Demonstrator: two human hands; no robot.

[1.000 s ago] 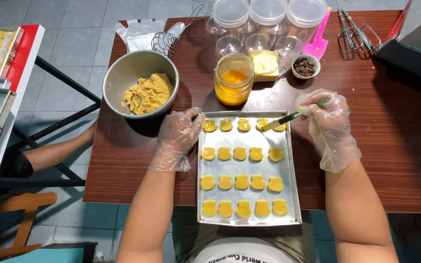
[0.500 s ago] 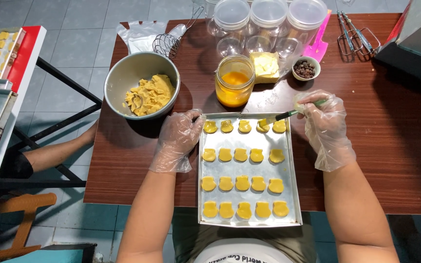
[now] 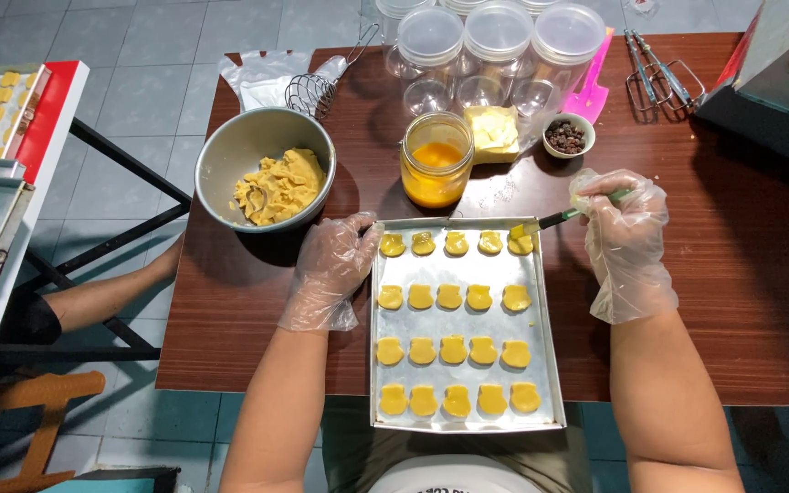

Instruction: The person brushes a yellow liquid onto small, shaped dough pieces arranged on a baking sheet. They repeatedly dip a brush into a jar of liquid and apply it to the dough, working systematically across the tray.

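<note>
- Table (image 3: 732, 301): dark wood, fills most of the frame; everything I'm working with sits on it.
- Baking tray (image 3: 464, 422): metal, centre to lower centre of the frame, long side running away from me. Four rows of five pale yellow dough pieces (image 3: 452, 349), set apart from each other.
- Metal bowl (image 3: 230, 155): upper left of the tray, a lump of loose dough inside, well apart from the tray.
- Clear lidded jars (image 3: 495, 55): top centre, standing empty in a cluster.
- Glass jar of egg wash (image 3: 436, 160): just above the tray's top edge, near full, orange-yellow.
- My left hand (image 3: 331, 269): gloved, fingers loosely spread, resting against the tray's upper left corner, steadying it. Grips nothing.
- My right hand (image 3: 625, 239): gloved, closed round the handle of a small brush (image 3: 554, 219), right of the tray.
- Brush tip touches the last piece in the top row (image 3: 520, 243), upper right corner of the tray.
- Small dish of dark bits (image 3: 566, 137): upper right of the egg jar.
- Risk, my judgement: too wet a brush would let wash run down a piece and pool on the tray. Pressing hard could dent the soft dough. The jar stands close to the tray edge; a careless reach with the brush could knock it.
</note>
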